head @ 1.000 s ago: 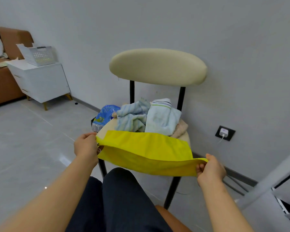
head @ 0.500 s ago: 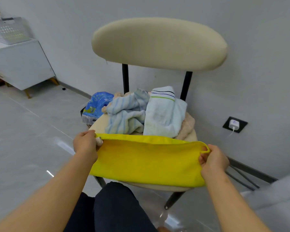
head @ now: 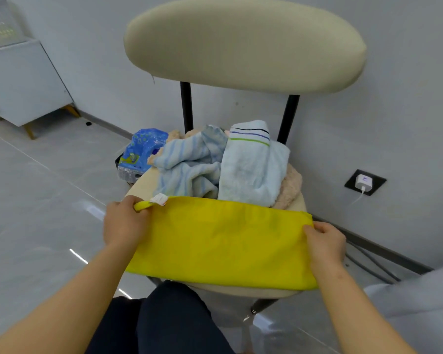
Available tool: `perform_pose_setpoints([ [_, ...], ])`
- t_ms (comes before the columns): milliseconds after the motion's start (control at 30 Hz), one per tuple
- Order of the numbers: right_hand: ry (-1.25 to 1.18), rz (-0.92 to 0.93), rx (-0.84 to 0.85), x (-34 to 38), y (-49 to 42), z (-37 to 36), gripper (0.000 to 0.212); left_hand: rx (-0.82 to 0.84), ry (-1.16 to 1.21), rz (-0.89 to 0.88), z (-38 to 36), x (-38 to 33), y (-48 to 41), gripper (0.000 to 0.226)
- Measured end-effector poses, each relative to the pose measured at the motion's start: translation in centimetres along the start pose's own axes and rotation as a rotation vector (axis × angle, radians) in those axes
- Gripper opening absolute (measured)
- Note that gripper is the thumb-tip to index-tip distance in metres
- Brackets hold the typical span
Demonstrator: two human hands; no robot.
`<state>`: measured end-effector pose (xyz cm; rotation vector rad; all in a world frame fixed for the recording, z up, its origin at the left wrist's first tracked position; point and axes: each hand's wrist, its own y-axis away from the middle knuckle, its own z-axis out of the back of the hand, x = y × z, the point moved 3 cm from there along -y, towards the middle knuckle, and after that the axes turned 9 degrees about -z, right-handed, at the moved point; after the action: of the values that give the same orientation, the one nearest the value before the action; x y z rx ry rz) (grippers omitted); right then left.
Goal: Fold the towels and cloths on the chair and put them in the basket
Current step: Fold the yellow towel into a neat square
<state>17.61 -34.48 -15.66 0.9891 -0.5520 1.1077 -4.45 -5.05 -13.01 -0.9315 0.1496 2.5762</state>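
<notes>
Folding the yellow fabric cloth, we pinch its ends with left hand and right hand; next, probably halve it.

The white perforated plastic basket at the upper left of the frame is blurred and cut off by the top and left edges. The white cabinet beneath it runs off the left edge. The top of the chair's cream padded backrest is cropped. The folded yellow cloth hides most of the cream round seat. The beige fluffy towel shows only at the pile's edges, under the pale blue towels. The left hand curls its fingertips out of sight round the cloth's corner. How far the right hand reaches under the other end cannot be told. Print on the small white label is unreadable. A grey shape at lower right is cropped and unidentifiable.
</notes>
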Motion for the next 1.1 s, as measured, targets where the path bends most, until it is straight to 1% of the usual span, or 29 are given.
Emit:
perform_pose_setpoints([
  [67, 0.050, 0.040, -0.066, 0.0, -0.2, 0.4, 0.019, -0.082, -0.059, 0.008, 1.0, -0.2, 0.0, 0.022],
  [133, 0.075, 0.038, -0.080, 0.0, -0.3, 0.5, 0.019, -0.108, -0.031, 0.000, 1.7, -0.2, 0.1, 0.023],
  [200, 0.061, -0.008, 0.010, -0.2, -0.3, 0.3, 0.017, -0.019, 0.098, 0.017, 1.5, 0.1, 0.1, 0.024],
  [267, 0.038, -0.051, 0.107, -0.5, 0.1, 0.3, 0.016, 0.119, 0.179, 0.098, 0.8, 0.8, 0.7, 0.034],
  [333, 0.060, -0.058, 0.120, -1.1, 0.6, 0.8, 0.017, 0.130, 0.132, 0.155, 0.7, 1.8, 1.4, 0.050],
  [400, 0.064, -0.049, 0.103, -1.7, 1.0, 1.5, 0.014, 0.104, 0.120, 0.182, 0.9, 2.4, 2.2, 0.058],
  [500, 0.020, -0.037, 0.136, -2.8, 1.5, 2.2, 0.014, 0.156, 0.192, 0.233, 0.5, 3.2, 3.5, 0.050],
  [567, -0.009, -0.053, 0.154, -3.5, 1.8, 2.4, 0.017, 0.137, 0.236, 0.263, 0.6, 3.6, 4.3, 0.041],
  [633, -0.047, -0.080, 0.162, -4.0, 2.2, 2.6, 0.016, 0.098, 0.284, 0.266, 0.8, 4.0, 4.9, 0.032],
  [700, -0.093, -0.114, 0.167, -4.3, 2.7, 2.8, 0.013, 0.104, 0.302, 0.262, 0.9, 4.5, 5.5, 0.026],
  [800, -0.161, -0.212, 0.210, -4.5, 3.4, 3.0, 0.019, 0.131, 0.351, 0.300, 1.0, 5.2, 6.4, 0.022],
  [833, -0.189, -0.259, 0.239, -4.6, 3.5, 3.0, 0.015, 0.149, 0.383, 0.330, 1.1, 5.3, 6.7, 0.022],
  [867, -0.226, -0.312, 0.272, -4.7, 3.7, 3.0, 0.009, 0.164, 0.429, 0.374, 1.1, 5.5, 6.8, 0.022],
  [933, -0.305, -0.393, 0.328, -5.0, 3.9, 3.2, 0.015, 0.181, 0.578, 0.498, 1.2, 5.7, 7.1, 0.025],
  [967, -0.326, -0.404, 0.339, -5.1, 3.9, 3.4, 0.017, 0.189, 0.681, 0.557, 1.4, 5.7, 7.2, 0.023],
  [1000, -0.343, -0.401, 0.341, -5.1, 3.7, 3.7, 0.017, 0.194, 0.781, 0.591, 1.5, 5.8, 7.3, 0.016],
  [1033, -0.364, -0.395, 0.346, -5.2, 3.6, 3.9, 0.014, 0.193, 0.839, 0.596, 1.7, 5.8, 7.3, 0.010],
  [1100, -0.396, -0.378, 0.362, -5.3, 3.6, 4.4, 0.008, 0.174, 0.838, 0.548, 2.1, 5.9, 7.3, 0.014],
])
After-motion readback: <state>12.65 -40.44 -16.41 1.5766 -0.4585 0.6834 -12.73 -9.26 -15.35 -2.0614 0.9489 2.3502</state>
